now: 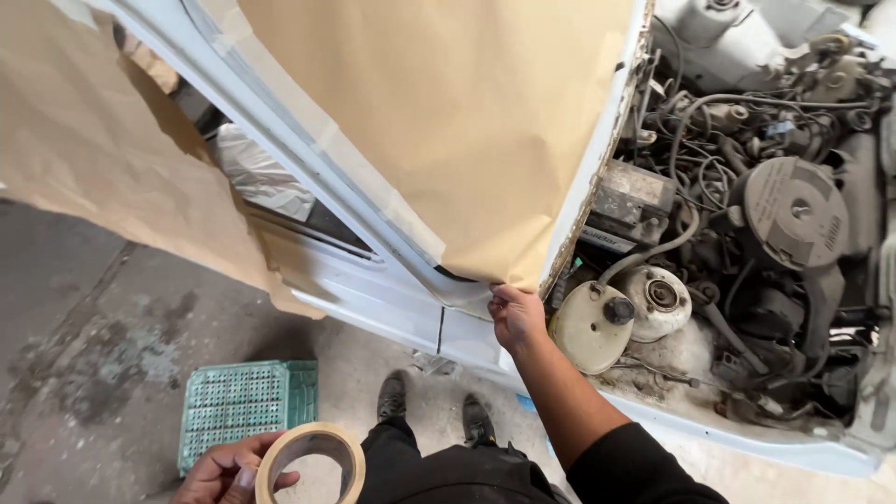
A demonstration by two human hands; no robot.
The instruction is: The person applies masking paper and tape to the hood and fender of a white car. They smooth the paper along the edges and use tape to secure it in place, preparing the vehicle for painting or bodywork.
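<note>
tape roll: beige, ring upright, low left | masking paper: tan, taped over windshield, lower corner pinched

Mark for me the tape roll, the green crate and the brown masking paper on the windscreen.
tape roll [312,464], head view, on the front rim of the ring held in the left hand.
green crate [245,403], head view, on its perforated top face.
brown masking paper [448,121], head view, middle of the sheet.

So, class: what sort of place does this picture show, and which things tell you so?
Probably a car body or paint workshop. A pale car body is masked with brown paper, its engine bay lies open, and the left hand holds a roll of masking tape.
</note>
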